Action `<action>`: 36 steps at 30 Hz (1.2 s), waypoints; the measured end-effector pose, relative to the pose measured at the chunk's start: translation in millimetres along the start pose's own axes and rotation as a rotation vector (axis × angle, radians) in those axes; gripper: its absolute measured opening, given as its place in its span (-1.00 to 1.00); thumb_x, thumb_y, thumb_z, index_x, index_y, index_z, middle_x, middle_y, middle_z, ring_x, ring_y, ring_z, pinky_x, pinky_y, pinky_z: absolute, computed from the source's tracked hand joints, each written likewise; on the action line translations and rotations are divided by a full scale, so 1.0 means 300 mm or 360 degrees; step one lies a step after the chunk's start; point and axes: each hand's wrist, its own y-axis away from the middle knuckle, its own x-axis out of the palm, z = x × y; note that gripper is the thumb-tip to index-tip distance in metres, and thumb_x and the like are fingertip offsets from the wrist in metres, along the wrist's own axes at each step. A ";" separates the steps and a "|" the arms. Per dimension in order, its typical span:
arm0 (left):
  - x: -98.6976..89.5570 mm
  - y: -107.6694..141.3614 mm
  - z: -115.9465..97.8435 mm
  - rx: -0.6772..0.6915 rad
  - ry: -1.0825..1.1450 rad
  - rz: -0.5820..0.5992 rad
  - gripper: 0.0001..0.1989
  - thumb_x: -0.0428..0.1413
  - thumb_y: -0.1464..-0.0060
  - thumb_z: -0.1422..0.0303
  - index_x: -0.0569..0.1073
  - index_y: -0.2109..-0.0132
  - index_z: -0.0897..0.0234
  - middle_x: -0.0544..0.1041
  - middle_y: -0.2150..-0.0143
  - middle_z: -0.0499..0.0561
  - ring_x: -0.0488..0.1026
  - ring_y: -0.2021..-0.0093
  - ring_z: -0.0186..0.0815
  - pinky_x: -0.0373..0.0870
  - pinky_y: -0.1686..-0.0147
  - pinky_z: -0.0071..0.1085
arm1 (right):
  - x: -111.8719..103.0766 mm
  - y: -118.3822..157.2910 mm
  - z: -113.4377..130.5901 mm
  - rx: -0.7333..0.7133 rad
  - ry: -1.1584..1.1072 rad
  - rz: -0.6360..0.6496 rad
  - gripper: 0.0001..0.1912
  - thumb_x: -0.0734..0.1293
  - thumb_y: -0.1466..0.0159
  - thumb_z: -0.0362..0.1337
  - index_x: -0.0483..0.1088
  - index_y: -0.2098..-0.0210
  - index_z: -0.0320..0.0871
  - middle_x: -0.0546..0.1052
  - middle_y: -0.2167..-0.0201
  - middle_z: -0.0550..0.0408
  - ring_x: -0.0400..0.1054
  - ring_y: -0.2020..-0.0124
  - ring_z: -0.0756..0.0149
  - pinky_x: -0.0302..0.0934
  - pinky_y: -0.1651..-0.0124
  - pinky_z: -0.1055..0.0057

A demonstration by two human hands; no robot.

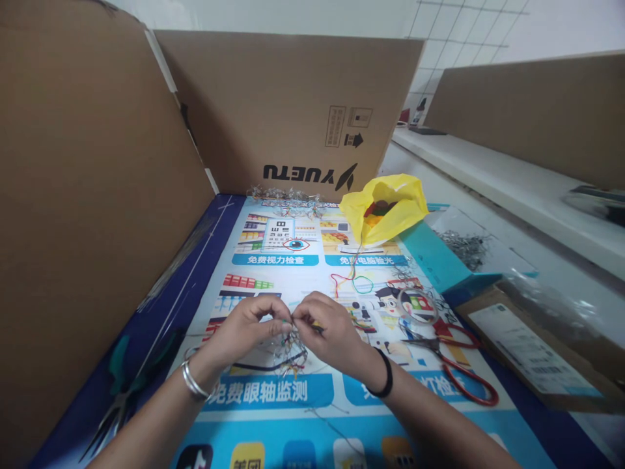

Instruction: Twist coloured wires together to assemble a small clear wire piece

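My left hand [261, 324] and my right hand [326, 324] meet over the middle of the printed mat, thumbs and fingertips pinched together. Between and just below them hangs a small tangled bundle of thin wire and coloured thread [291, 355]. Both pinches seem to be on this bundle, though the exact spot is hidden by the fingers. Beyond my hands, loose red, green and yellow threads [362, 284] trail from a yellow bag [385, 208]. Red-handled scissors [452, 361] lie to the right of my right forearm.
Green-handled pliers [122, 391] lie at the left. Cardboard panels [288, 104] stand at the left and back. More wire pieces [288, 195] line the back edge. To the right are a clear round ring of tape [417, 306], a blue box [439, 260] with metal bits [461, 249] and a labelled carton [537, 358].
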 end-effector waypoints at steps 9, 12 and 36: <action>0.000 0.007 -0.023 -0.0116 0.0060 0.0050 -0.86 0.13 -0.01 0.31 0.42 0.39 0.31 0.41 0.48 -0.06 0.30 0.46 -0.41 0.24 0.45 -0.48 | -0.003 -0.002 0.025 0.0325 -0.0177 -0.0027 -0.89 0.24 -0.10 -0.46 0.32 0.51 -0.16 0.35 0.55 0.16 0.24 0.51 0.44 0.14 0.44 0.50; 0.001 0.007 -0.027 -0.0120 0.0088 0.0060 -0.85 0.12 -0.02 0.30 0.41 0.38 0.31 0.39 0.48 -0.07 0.29 0.46 -0.41 0.23 0.45 -0.49 | -0.007 -0.005 0.032 0.0407 -0.0216 0.0006 -0.89 0.26 -0.08 -0.46 0.32 0.54 -0.16 0.34 0.58 0.18 0.22 0.53 0.45 0.12 0.46 0.52; -0.002 0.009 -0.020 -0.0085 -0.0033 0.0049 -0.88 0.08 -0.05 0.33 0.39 0.36 0.30 0.39 0.45 -0.07 0.31 0.40 -0.38 0.24 0.37 -0.45 | -0.012 0.005 -0.001 0.0712 -0.0633 0.0205 -0.86 0.31 -0.16 -0.28 0.35 0.50 -0.19 0.37 0.55 0.18 0.22 0.52 0.47 0.13 0.48 0.53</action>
